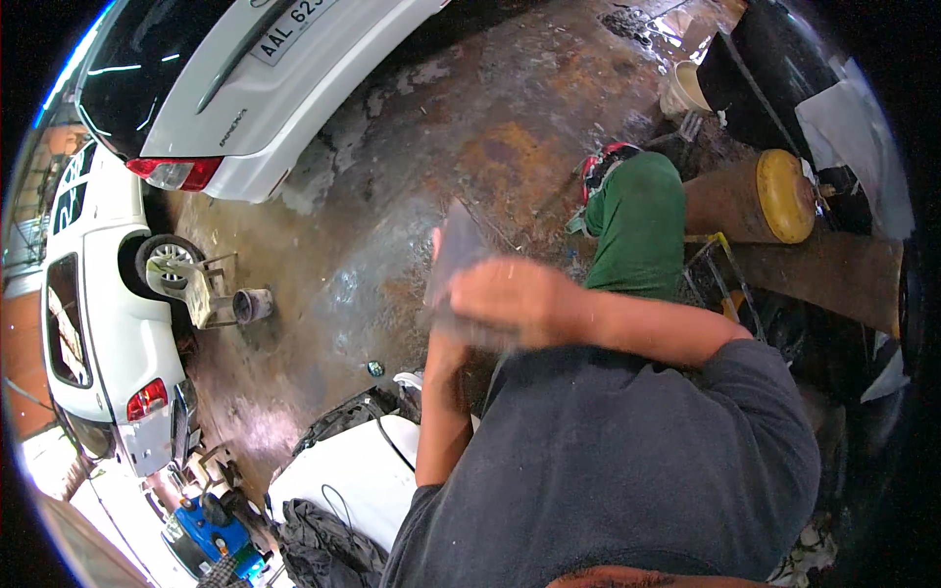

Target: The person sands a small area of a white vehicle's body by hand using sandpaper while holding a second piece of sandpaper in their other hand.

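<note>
A thin grey sheet (461, 240), pointed at its top and smeared by motion, is held up in front of my body. My left hand (437, 241) is behind it and supports it. Only a bit of finger shows along the sheet's left edge, and the other fingers are hidden. Across the lower part of the sheet lies my right hand (510, 294), its fingers curled closed. Blur and the angle hide what is inside that grip.
A white car (255, 127) stands ahead on the left, with another white vehicle (108, 284) beyond a plastic chair (196, 289) and a dark bucket (253, 306). On the right are a rusty cylinder with a yellow end (784, 196) and a cream bucket (686, 88). My green-trousered leg (637, 220) extends forward.
</note>
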Tool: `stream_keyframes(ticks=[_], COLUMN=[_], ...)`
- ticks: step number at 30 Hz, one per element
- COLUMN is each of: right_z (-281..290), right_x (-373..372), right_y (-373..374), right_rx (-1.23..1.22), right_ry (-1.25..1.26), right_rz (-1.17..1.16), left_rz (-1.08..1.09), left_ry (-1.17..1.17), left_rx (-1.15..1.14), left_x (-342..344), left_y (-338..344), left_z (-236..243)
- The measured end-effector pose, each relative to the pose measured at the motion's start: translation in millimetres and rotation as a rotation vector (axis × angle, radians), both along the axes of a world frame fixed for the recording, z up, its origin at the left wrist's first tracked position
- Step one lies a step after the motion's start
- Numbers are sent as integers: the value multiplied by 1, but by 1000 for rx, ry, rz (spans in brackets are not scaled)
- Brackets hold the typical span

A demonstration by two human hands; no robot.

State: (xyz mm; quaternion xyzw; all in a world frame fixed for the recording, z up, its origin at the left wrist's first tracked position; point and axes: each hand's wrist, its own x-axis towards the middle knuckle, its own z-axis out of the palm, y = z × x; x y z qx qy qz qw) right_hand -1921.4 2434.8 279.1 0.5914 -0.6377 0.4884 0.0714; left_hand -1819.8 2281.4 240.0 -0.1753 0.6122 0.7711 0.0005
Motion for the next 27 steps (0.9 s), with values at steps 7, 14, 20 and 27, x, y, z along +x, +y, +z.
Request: stream_keyframes(ticks=[7,14,20,27], right_z=[-22,-21,-15,-5], right_x=[-19,-38,-3,-54], right_y=[-10,-20,-19,-9], right_rx=[-24,58,-18,-20], right_ry=[-186,-434,-331,-761], right_rz=[-130,-286,-141,-258], left_rz=[111,83,147,80], left_ry=[141,168,139,137], left_rx=[-33,-61,-87,303], left_x=[-10,-5,-11,8], left_y=[16,12,15,15], left_z=[15,6,20,35])
